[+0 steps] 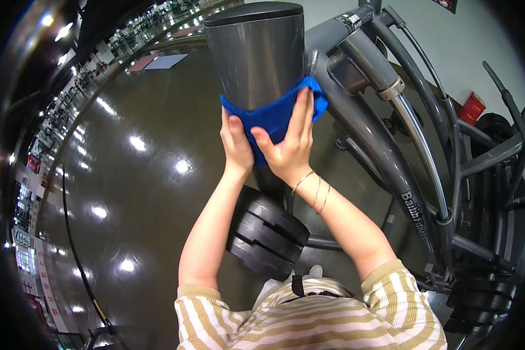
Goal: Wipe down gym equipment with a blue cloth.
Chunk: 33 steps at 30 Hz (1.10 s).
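Note:
A blue cloth (271, 124) wraps round the lower front of a dark grey cylindrical housing (258, 61) with a black cap. My left hand (236, 142) presses the cloth against the housing's left side, thumb towards me. On the right side, my right hand (291, 140) lies over the cloth with fingers stretched upward and the thumb apart. A fold of cloth sticks out past my right fingertips. Thin bangles (317, 192) circle my right wrist. Both palms face the housing, and the cloth hides the part beneath them.
Black weight plates (269, 232) sit below my forearms. To the right stands the grey tubular frame (376, 140) of a fitness machine, with a chrome guide rod (422, 148). A red box (472, 107) is near the wall. Shiny floor (135, 188) stretches out on the left.

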Each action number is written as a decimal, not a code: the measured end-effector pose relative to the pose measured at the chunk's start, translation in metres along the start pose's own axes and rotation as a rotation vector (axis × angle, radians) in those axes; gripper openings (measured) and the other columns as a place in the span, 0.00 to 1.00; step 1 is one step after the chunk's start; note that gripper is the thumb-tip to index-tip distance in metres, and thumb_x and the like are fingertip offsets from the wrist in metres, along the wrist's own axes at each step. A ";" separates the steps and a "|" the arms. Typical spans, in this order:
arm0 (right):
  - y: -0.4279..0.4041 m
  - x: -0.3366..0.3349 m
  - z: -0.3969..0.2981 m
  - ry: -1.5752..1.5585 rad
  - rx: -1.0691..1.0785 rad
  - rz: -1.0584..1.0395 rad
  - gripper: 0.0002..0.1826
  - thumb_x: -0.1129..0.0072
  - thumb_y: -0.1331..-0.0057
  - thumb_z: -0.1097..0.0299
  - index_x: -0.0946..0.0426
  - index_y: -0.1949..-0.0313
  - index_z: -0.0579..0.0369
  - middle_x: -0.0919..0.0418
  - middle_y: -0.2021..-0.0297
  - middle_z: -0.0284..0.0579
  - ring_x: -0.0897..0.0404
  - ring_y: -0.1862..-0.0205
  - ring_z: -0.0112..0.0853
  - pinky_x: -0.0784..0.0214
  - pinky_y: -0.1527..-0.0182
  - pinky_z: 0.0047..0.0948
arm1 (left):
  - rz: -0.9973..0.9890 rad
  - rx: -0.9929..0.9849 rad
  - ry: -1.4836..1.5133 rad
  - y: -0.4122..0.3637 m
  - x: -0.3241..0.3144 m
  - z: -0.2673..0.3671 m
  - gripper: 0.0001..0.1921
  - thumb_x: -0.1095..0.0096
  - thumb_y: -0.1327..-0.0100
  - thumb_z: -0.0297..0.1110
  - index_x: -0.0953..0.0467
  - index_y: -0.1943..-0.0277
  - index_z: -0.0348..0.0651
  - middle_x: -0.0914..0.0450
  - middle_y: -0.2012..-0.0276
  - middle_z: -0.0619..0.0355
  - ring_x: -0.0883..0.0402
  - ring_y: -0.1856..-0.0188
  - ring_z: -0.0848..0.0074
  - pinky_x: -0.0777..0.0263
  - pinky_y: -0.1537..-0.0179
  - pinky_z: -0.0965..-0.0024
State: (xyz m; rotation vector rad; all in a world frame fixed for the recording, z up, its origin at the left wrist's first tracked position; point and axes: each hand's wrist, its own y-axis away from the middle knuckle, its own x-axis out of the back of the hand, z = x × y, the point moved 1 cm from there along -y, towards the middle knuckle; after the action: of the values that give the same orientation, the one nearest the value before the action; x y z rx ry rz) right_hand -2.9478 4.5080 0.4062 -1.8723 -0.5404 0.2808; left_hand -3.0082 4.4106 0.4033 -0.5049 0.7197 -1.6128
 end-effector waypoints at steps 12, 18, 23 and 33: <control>0.128 0.007 0.049 -0.428 -0.516 -0.177 0.52 0.52 0.42 0.31 0.51 0.34 0.64 0.39 0.40 0.68 0.37 0.39 0.56 0.44 0.39 0.42 | -0.273 0.447 -0.627 0.105 0.022 -0.010 0.41 0.46 0.39 0.54 0.52 0.37 0.27 0.39 0.42 0.28 0.34 0.41 0.42 0.38 0.42 0.55; 0.091 0.000 0.047 -0.578 -0.564 -0.184 0.35 0.65 0.33 0.47 0.47 0.35 0.60 0.34 0.42 0.62 0.35 0.39 0.51 0.45 0.38 0.38 | -0.168 0.357 -0.594 0.076 0.013 0.013 0.50 0.30 0.51 0.53 0.53 0.39 0.24 0.38 0.44 0.29 0.33 0.41 0.45 0.36 0.43 0.56; 0.054 0.003 0.034 -0.476 -0.468 -0.112 0.28 0.65 0.31 0.55 0.45 0.37 0.59 0.30 0.48 0.66 0.30 0.46 0.59 0.39 0.45 0.44 | -0.085 0.214 -0.525 0.069 0.000 0.009 0.54 0.28 0.53 0.53 0.55 0.38 0.23 0.42 0.41 0.29 0.39 0.38 0.45 0.42 0.39 0.55; 0.140 0.029 0.036 -0.250 -0.970 -0.492 0.35 0.72 0.28 0.45 0.47 0.36 0.67 0.30 0.50 0.71 0.31 0.46 0.60 0.38 0.46 0.43 | -0.386 0.298 -0.859 0.104 0.023 0.009 0.37 0.32 0.48 0.49 0.41 0.53 0.22 0.27 0.59 0.31 0.23 0.58 0.42 0.26 0.58 0.56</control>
State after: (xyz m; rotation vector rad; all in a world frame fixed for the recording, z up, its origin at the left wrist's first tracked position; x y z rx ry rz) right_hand -2.9058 4.5124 0.2652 -2.5316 -1.4712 -0.1164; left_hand -2.9322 4.3791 0.3357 -1.0604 -0.2737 -1.6027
